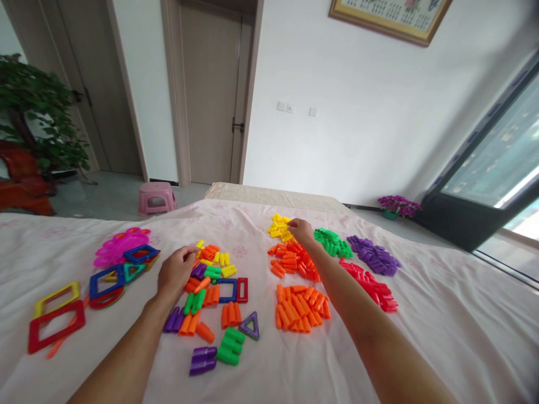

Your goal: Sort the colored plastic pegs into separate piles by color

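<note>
Closest in, a purple block and a green block are lying side by side on the pale cloth, a purple triangle resting just beyond. An orange heap is sitting over to the right. Moving up, the mixed cluster of orange, green, purple and yellow pieces is sprawling, and the left hand is working its far left edge, thumb and fingers bunching together; whether they're gripping a piece, I can't tell! Beyond the right forearm, a red pile is lying. Farthest out, the right hand is pinching its fingertips at the yellow pile, any piece between them staying unclear, while a green pile is sitting just beside the wrist.
</note>
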Demonstrator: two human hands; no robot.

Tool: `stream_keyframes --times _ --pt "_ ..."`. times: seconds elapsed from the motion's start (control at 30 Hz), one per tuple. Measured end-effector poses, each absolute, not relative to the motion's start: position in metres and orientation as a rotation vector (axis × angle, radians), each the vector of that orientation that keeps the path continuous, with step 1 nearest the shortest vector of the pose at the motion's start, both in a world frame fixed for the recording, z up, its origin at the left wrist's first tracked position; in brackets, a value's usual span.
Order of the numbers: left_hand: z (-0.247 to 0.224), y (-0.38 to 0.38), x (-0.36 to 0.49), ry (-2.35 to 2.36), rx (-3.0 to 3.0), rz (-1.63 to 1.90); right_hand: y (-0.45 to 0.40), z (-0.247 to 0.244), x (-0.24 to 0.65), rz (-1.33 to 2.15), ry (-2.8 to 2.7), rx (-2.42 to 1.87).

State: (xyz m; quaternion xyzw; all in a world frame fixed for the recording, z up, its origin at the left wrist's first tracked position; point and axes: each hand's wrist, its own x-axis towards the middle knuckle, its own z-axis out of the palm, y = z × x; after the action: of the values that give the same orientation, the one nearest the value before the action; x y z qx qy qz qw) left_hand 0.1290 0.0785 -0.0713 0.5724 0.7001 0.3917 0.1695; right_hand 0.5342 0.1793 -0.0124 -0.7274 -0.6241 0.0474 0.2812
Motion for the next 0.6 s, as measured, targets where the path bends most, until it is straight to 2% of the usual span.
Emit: stream_keyframes --times 0.37,0.6 --pt "-0.072 0.081 0.13 2.014 1.628 1.098 0.189 -0.009 0.528 0.059 -1.735 -1.982" --pt "-0.07 0.078 0.131 1.954 1.633 1.156 0.155 -0.001 0.483 0.148 -1.939 -1.729"
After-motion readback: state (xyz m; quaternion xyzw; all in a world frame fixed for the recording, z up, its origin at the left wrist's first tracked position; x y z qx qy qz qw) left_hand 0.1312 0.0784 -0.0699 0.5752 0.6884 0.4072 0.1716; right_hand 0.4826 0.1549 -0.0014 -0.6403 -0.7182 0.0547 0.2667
